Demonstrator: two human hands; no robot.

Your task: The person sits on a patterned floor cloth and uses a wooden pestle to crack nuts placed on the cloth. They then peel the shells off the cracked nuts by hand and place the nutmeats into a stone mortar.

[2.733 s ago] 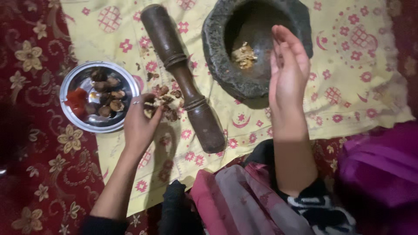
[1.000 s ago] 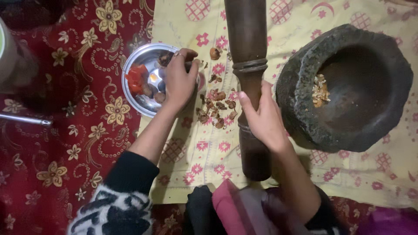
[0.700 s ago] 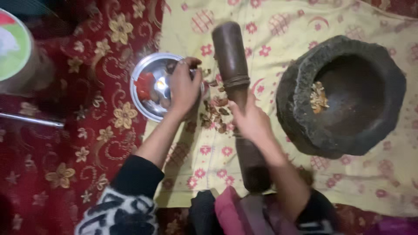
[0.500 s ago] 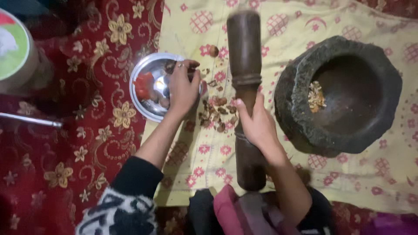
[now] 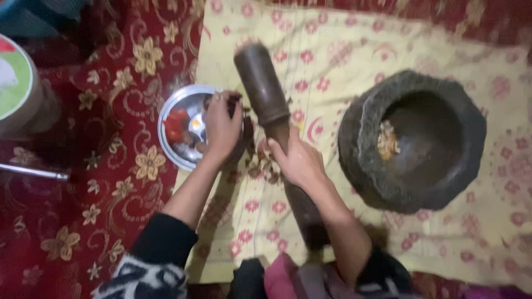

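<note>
My right hand (image 5: 299, 160) grips the middle of a long dark wooden pestle (image 5: 265, 91) that lies across a yellow flowered cloth (image 5: 343, 55). My left hand (image 5: 221, 124) reaches into a small steel bowl (image 5: 169, 149) with red and brown pieces inside, fingers closed over its contents. Whether it holds a piece is hidden. Brown shells or nuts (image 5: 266, 166) lie scattered on the cloth under the pestle. A heavy stone mortar (image 5: 413, 141) stands to the right with a little pale crushed matter (image 5: 387, 141) inside.
A red carpet with gold flowers (image 5: 100, 182) lies under the cloth. A round container with a green and white lid (image 5: 16, 83) stands at the far left, and a thin metal rod (image 5: 33, 173) lies below it.
The view has shifted. My right hand keeps hold of the pestle, whose far end has swung left. My left hand stays at the steel bowl.
</note>
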